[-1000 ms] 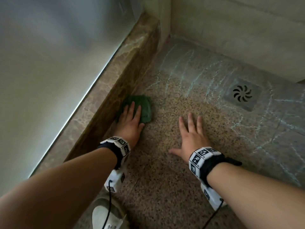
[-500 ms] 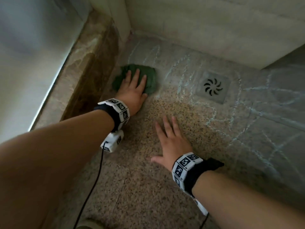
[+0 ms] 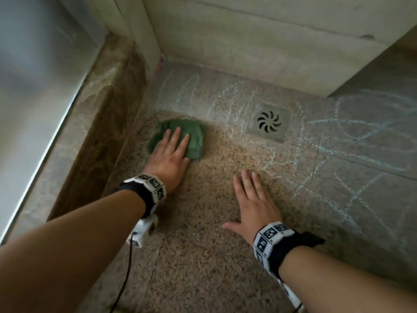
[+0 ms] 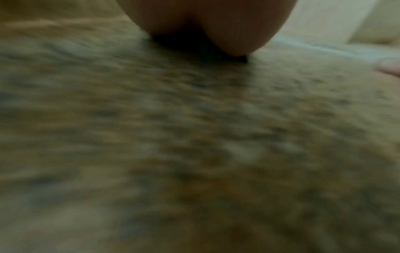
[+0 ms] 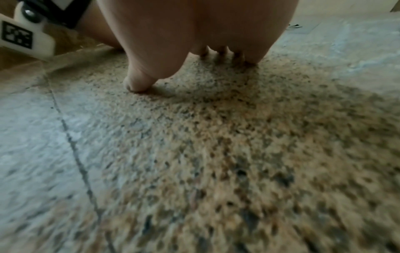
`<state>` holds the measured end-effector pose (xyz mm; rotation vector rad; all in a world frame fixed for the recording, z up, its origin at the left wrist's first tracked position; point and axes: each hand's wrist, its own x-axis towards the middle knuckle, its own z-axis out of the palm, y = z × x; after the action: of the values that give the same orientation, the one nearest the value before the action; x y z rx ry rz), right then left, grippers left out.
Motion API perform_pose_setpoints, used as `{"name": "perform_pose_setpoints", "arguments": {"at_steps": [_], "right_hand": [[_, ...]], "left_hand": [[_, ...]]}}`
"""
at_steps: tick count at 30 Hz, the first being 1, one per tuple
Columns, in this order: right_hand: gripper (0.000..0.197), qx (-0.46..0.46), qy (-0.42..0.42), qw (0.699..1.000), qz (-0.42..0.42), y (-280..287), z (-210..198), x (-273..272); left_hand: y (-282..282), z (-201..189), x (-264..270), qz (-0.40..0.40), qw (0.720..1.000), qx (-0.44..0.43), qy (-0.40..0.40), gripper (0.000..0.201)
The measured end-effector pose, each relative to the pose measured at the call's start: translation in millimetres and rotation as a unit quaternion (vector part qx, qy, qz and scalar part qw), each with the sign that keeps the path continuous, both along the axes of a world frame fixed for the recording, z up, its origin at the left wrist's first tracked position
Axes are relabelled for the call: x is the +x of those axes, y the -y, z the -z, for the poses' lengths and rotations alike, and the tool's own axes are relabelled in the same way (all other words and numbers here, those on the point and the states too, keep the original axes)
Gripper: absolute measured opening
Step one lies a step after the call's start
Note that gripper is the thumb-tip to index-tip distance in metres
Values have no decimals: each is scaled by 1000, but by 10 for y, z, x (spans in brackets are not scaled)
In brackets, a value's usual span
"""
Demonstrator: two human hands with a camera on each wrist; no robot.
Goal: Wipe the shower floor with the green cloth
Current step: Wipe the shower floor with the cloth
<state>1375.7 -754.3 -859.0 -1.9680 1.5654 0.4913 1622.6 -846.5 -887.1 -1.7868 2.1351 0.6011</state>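
The green cloth (image 3: 194,138) lies bunched on the speckled shower floor (image 3: 203,256), left of the drain. My left hand (image 3: 171,152) presses flat on it with straight fingers, covering its near left part. My right hand (image 3: 252,199) lies flat on the bare floor, fingers spread, apart from the cloth. The left wrist view is blurred and shows only the heel of my left hand (image 4: 216,25) on the floor (image 4: 194,137); the cloth is hidden there. In the right wrist view my right hand (image 5: 194,34) rests palm down on the floor (image 5: 238,137).
A square metal drain (image 3: 269,122) sits right of the cloth. Pale chalky streaks (image 3: 361,132) cover the far and right floor. A brown marble curb (image 3: 94,123) and glass panel (image 3: 33,86) bound the left; tiled walls (image 3: 248,41) close the back corner.
My left hand has slid the cloth back from the far corner toward me and to the right, away from the curb. The right hand stays planted on the floor.
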Motion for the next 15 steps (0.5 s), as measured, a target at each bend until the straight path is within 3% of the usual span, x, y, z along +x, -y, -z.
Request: {"name": "perform_pose_setpoints", "arguments": {"at_steps": [3,6,9,15], "right_hand": [[121,9,4,1000,-5,31,-19,-6],[122,20,7,1000,-7,72,-35,21],[123,26,4,1000,-10,96,-50,39],[124,26,-4,1000,-16,118,-71,51]], "left_hand": [[-73,-36,560,-97,995,8,36,63],[-101,-80,690,-119,992,22,44,65],[-127,-101,431,-117,992,40,37,66],[-325,-72,-231,-33,998,42,20,68]]}}
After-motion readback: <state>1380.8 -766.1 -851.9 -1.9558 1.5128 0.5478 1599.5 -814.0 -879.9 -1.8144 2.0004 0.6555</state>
